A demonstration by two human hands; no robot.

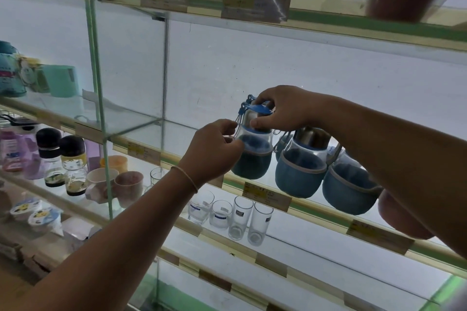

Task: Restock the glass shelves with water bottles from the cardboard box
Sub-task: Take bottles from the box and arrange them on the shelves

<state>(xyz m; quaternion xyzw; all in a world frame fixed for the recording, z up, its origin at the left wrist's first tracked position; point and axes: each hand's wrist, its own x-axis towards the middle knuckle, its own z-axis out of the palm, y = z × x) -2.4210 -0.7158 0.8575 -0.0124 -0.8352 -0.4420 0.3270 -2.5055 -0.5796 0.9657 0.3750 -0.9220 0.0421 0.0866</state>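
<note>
On the far left of the middle glass shelf (131, 121) stand some teal and mint containers (60, 81), then a long bare stretch of glass. Our left hand (214, 149) comes next, its fingers pinching the thin cord loop that hangs from the neck of the bottle (252, 156) we are placing. Our right hand (280, 110) grips the same bottle from above, fingers curled round its steel cap and the blue strap over it. The bottle sits at the front edge of the shelf, seemingly just set down or about to be; we cannot tell whether its base bears fully on the glass.

To its right, two more bottles (300, 169) of the same kind already stand close together on the shelf, the farther one partly hidden by our right arm. So we judge the restocking to be early: two placed, a third in hand, and much of the shelf leftward unfilled. The cardboard box is out of view, so we cannot say how many remain.

Each bottle is squat and bulbous: clear glass shoulders, a blue fabric sleeve with a pale rim round the lower half, a steel cap, and a carrying cord.

On the shelf below stand glass tumblers (237, 219).
</note>
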